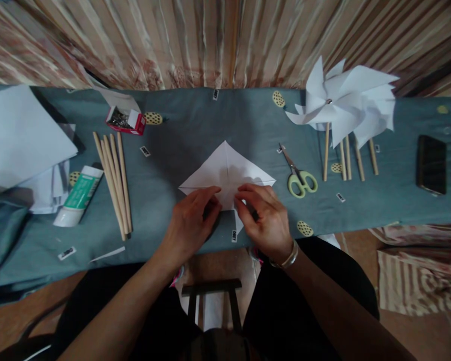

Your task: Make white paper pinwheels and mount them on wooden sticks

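A white sheet of paper (pixel 227 170) lies turned like a diamond on the cloth, with crease lines crossing it. Its near part is partly covered by my fingers, and the near corner looks folded or cut, which I cannot tell. My left hand (pixel 193 218) has its thumb and fingers closed at the paper's near left edge. Opposite it, my right hand (pixel 265 215) pinches the near right side, with a bracelet at the wrist. A narrow white paper flap (pixel 239 223) shows under the right thumb. Just right of the sheet lie green-handled scissors (pixel 300 181), their blades slightly apart.
Paper pinwheels (pixel 342 103) on wooden sticks lie at the back right, near a phone (pixel 431 164). Leftward are loose wooden sticks (pixel 116 185), a glue tube (pixel 78 196), a red box of metal pins (pixel 126 120) and stacked white paper (pixel 22 135). A paper strip (pixel 108 254) lies near the front edge.
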The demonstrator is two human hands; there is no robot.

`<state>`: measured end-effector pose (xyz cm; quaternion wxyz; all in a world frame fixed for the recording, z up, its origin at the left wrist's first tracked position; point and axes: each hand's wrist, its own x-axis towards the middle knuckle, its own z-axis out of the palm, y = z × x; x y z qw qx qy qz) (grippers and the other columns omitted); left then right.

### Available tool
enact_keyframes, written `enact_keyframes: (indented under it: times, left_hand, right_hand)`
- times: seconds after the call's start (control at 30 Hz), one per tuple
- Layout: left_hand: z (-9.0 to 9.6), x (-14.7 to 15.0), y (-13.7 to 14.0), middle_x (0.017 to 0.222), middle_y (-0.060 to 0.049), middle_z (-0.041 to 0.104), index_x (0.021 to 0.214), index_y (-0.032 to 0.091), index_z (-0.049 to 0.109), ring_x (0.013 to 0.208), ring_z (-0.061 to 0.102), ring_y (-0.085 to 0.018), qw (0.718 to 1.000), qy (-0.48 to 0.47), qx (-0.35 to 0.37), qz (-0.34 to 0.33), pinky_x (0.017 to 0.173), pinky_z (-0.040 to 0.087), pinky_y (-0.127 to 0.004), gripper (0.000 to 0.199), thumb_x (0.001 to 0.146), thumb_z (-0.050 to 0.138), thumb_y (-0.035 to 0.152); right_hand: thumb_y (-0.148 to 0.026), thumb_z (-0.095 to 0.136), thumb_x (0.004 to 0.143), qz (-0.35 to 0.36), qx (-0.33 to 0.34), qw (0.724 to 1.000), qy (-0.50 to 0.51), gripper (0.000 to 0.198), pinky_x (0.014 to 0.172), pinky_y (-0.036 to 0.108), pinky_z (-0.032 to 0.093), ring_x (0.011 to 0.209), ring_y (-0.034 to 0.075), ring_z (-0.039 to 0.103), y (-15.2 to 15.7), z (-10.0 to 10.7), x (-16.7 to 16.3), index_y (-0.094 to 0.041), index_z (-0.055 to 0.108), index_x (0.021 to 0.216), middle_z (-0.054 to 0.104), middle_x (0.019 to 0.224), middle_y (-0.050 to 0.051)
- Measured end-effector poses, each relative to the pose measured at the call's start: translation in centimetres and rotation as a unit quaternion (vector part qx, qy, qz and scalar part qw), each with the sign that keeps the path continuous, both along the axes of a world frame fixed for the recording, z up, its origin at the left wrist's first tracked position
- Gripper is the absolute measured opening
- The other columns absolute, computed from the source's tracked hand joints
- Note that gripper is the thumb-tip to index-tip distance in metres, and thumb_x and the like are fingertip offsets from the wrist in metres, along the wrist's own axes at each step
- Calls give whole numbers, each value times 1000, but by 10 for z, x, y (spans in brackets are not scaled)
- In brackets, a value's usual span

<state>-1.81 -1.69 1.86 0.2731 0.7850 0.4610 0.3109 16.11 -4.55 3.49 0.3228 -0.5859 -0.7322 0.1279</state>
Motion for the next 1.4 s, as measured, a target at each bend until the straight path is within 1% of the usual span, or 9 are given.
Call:
enact_keyframes:
  times: [0.07,0.13,0.3,0.53,0.67,0.83,0.97,1.2,1.4]
  left_hand:
    - [1,0,0,90,-3,71,114,17,60,77,68,-15,1000,3,-8,-1,76,57,-29,25,89,56,15]
    - [2,-1,1,89,-3,71,113,17,60,78,68,-15,1000,4,-12,1,76,57,-29,24,90,56,16]
    - [3,-1,1,90,-3,71,114,18,59,78,68,-15,1000,10,-19,-2,75,57,-29,25,90,55,16]
    - [2,0,4,88,-2,70,112,17,60,77,67,-15,1000,10,-25,-4,75,56,-28,26,87,57,12]
    - [3,0,5,87,-2,70,111,17,60,76,67,-14,999,13,-32,-5,75,55,-28,25,86,58,12]
    - [3,0,6,87,-2,71,111,17,60,75,67,-14,999,15,-35,-6,74,56,-29,24,87,56,14]
    - [4,0,6,87,-2,70,111,18,60,75,67,-14,999,21,-34,-3,74,55,-28,24,87,56,14]
    - [5,1,7,89,-1,68,110,18,60,74,66,-13,999,24,-33,-6,72,55,-28,24,87,56,13]
    - [5,1,7,89,-2,68,109,17,60,74,65,-13,999,28,-30,-6,71,55,-27,24,86,57,12]
  right_hand:
    - [-14,54,91,15,16,1000,-14,18,95,43,53,104,24,63,-2,-2,0,-15,69,101,70,112,12]
    - [-12,51,91,26,18,999,-23,22,96,45,53,108,25,61,-4,-4,0,-16,69,104,67,119,13]
    - [-10,48,90,31,10,999,-30,30,96,50,53,114,27,58,-7,-7,-1,-20,68,110,62,126,12]
    - [-9,48,89,33,9,998,-47,33,99,50,52,115,28,57,-5,-10,-2,-20,68,113,62,126,12]
    - [-8,47,88,36,19,997,-62,32,100,50,52,115,29,56,-4,-10,-3,-15,69,111,62,125,16]
    - [-9,47,89,31,8,998,-56,34,101,51,51,117,29,56,-3,-11,-3,-20,68,113,62,126,12]
    - [-9,47,89,32,14,997,-63,33,101,50,51,116,29,56,-1,-11,-3,-16,68,113,61,126,15]
    - [-9,47,88,23,-10,998,-63,36,104,51,49,118,29,54,0,-10,-6,-20,67,115,61,127,12]
    - [-11,46,90,31,0,996,-86,33,104,47,49,117,28,54,2,-12,-5,-16,67,116,60,128,14]
